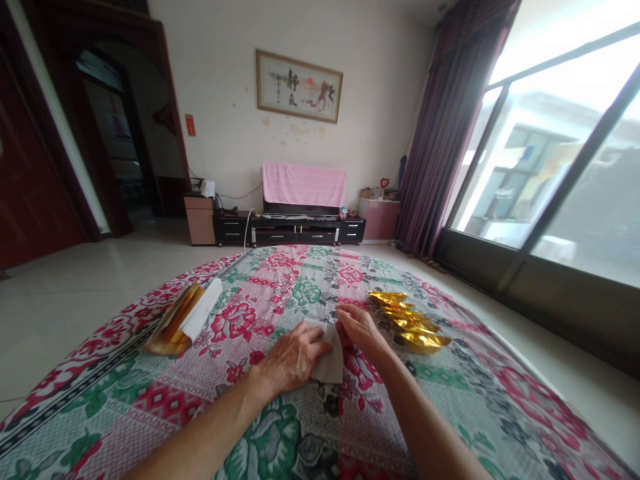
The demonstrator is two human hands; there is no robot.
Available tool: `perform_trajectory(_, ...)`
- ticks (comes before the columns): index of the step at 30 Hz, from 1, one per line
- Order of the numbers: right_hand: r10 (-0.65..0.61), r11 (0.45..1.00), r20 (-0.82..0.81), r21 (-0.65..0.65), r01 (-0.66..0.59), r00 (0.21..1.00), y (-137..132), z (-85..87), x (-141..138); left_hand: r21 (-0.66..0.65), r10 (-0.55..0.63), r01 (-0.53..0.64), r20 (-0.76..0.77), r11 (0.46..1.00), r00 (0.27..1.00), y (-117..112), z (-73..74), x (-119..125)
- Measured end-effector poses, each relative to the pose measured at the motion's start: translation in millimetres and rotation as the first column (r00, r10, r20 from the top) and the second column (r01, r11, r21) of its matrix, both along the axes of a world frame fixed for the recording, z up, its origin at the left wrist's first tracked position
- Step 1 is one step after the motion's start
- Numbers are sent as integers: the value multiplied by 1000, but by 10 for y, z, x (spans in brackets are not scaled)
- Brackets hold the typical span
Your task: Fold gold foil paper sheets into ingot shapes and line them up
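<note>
A small whitish sheet of paper [329, 365] lies on the flowered tablecloth in front of me, its lower edge showing below my fingers. My left hand [296, 357] presses down on its left part with bent fingers, holding it against the cloth. At the sheet's upper right edge, my right hand [356, 328] has its thumb and fingertips pinched together on the paper. Several shiny gold folded paper ingots [425, 341] stand in an overlapping row just right of my right hand. Off to the left is a stack of gold and white paper sheets [183, 320], slightly fanned and bent.
The round table's patterned cloth [270, 433] spreads under everything. Beyond it, a low black TV cabinet [295, 230] carries something covered by a pink cloth [305, 183]. A framed picture [300, 87] hangs above. Purple curtains [450, 120] and a large window are at right, a doorway at left.
</note>
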State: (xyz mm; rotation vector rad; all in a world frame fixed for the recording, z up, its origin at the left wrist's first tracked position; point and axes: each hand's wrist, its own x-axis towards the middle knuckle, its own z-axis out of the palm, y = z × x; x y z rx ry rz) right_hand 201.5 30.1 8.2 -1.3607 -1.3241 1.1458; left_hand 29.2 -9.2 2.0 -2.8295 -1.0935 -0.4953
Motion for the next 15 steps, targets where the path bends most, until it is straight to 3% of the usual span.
perform_trajectory(3,-8,1000,4,5,8,1000,10,-51,-27,6,-16,16,28,1000,999,11,-8,-1)
perform_trajectory(7,0,990,184,138,-26,983,10,-98,-19,11,-31,30,115,999,993,54,-64,-9)
perform_trajectory(15,-59,921,593,343,-186,803,-82,-28,-54,-28,-23,30,242,999,970,92,-112,-31)
